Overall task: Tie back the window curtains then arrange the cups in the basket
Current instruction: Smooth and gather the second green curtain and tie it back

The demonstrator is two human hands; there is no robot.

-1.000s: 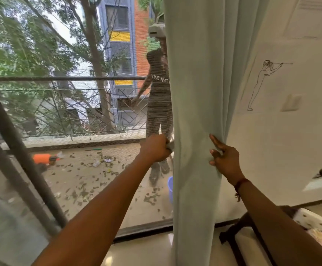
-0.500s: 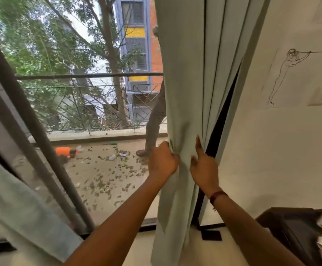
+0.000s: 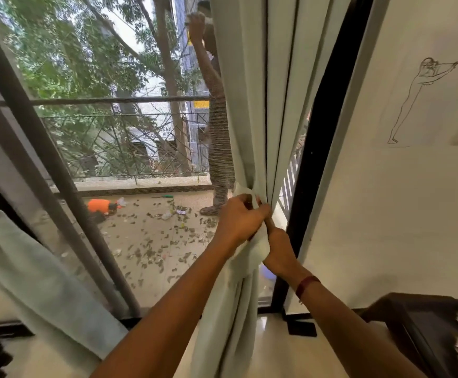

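While both hands (image 3: 260,230) bunch pale curtain (image 3: 249,118), no legible writing

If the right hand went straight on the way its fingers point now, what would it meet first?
The right hand points up and forward into the gathered curtain, which it already grips with the left hand. So the curtain fabric comes first; past it probably the dark window frame, though depth is unclear.

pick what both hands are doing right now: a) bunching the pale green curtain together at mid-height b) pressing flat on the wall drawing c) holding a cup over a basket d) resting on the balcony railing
a: the left hand and right hand meet on the gathered curtain, each closed on a fold of the cloth.
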